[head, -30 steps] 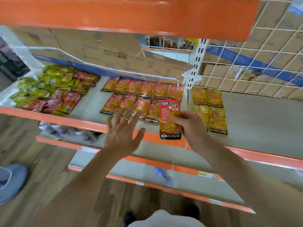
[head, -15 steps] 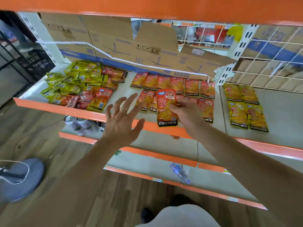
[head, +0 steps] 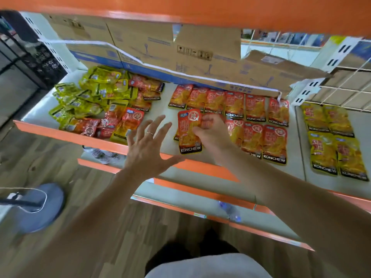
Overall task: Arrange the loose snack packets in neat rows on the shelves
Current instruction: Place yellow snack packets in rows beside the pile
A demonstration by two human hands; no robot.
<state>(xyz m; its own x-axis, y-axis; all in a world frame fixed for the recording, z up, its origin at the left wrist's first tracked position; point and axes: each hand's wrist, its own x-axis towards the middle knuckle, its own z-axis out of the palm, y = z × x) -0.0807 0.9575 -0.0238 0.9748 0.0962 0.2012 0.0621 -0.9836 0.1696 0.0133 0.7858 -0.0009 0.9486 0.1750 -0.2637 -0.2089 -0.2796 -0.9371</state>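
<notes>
My right hand (head: 212,133) grips a red KONCHEW packet (head: 188,131) over the left end of the front row on the white shelf (head: 158,109). Two rows of red packets (head: 255,109) lie flat to its right, labels facing out. My left hand (head: 148,149) hovers with fingers spread above the shelf's orange front edge, holding nothing. A loose heap of red packets (head: 120,121) and yellow-green packets (head: 90,93) fills the shelf's left part.
Yellow KONCHEW packets (head: 333,141) lie in two rows on the neighbouring shelf at the right. Cardboard boxes (head: 180,55) stand along the back. An orange shelf (head: 180,9) overhangs above. Lower shelves hold bottles (head: 102,155). A grey fan base (head: 36,205) sits on the wooden floor.
My right hand has carried the red packet leftward, from the right end of the rows to the left end of the front row. My left hand stayed open near the shelf edge.
</notes>
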